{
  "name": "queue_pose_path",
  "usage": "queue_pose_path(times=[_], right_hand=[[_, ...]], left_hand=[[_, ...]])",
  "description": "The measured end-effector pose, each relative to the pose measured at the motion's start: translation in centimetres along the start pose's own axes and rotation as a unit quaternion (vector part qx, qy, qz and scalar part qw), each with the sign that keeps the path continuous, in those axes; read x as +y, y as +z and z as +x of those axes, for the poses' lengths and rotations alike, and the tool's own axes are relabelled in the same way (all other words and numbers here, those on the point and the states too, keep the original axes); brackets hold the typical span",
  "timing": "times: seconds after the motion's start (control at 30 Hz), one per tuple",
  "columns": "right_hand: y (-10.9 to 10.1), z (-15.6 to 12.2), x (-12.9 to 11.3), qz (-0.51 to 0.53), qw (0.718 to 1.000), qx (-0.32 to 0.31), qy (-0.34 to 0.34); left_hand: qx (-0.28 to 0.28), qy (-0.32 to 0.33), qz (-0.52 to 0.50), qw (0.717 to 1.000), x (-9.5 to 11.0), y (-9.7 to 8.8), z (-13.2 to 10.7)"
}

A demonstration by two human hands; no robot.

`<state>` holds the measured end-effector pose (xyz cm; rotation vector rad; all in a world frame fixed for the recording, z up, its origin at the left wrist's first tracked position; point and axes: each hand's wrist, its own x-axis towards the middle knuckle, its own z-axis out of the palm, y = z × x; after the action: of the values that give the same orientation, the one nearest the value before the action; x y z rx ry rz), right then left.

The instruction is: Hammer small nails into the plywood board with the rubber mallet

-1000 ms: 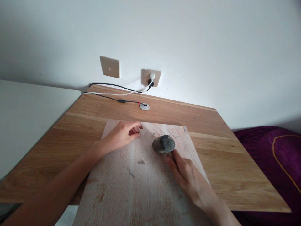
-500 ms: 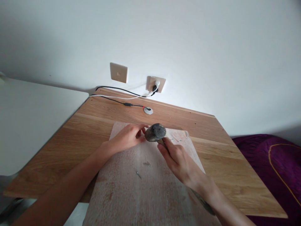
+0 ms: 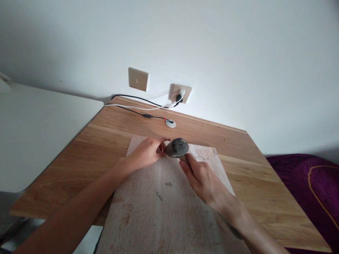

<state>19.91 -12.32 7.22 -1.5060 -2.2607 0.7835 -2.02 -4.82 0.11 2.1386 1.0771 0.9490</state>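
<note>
A hammer [image 3: 178, 147] with a dark, worn head is in my right hand [image 3: 206, 181], whose fingers wrap around the handle close to the head. The handle's lower end shows beneath my wrist. My left hand [image 3: 149, 151] rests at the far part of a whitish, scuffed wooden board [image 3: 137, 218], with its thumb and fingertips pinched together just left of the hammer head. The head hides those fingertips, so whatever they hold cannot be made out. A nail [image 3: 159, 196] stands out of the board nearer me, and several more thin nails lie or stand by my right hand.
Under the board is a wooden desk [image 3: 265, 201]. Cables [image 3: 137, 106] run along its back to a wall socket [image 3: 182, 92], past a round cable grommet [image 3: 170, 123]. A white surface [image 3: 47, 134] adjoins on the left, and purple fabric [image 3: 299, 169] on the right.
The whole view has shifted slightly, so the desk and board sit a little further right. Both hands keep nearly the same pose, with the hammer head still beside my left fingertips.
</note>
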Motion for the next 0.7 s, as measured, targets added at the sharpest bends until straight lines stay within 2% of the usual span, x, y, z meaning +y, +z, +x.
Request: queue_pose_path(times=[0.23,0.7], right_hand=[[0.01,-0.12,0.09,-0.006,1.0,-0.006,0.008],[-0.25,-0.28,0.07,0.003,1.0,-0.029,-0.004]], left_hand=[[-0.011,-0.011,-0.015,1.0,0.65,-0.44,0.1],[-0.019,0.012,-0.026,0.999,0.33,-0.38,0.06]])
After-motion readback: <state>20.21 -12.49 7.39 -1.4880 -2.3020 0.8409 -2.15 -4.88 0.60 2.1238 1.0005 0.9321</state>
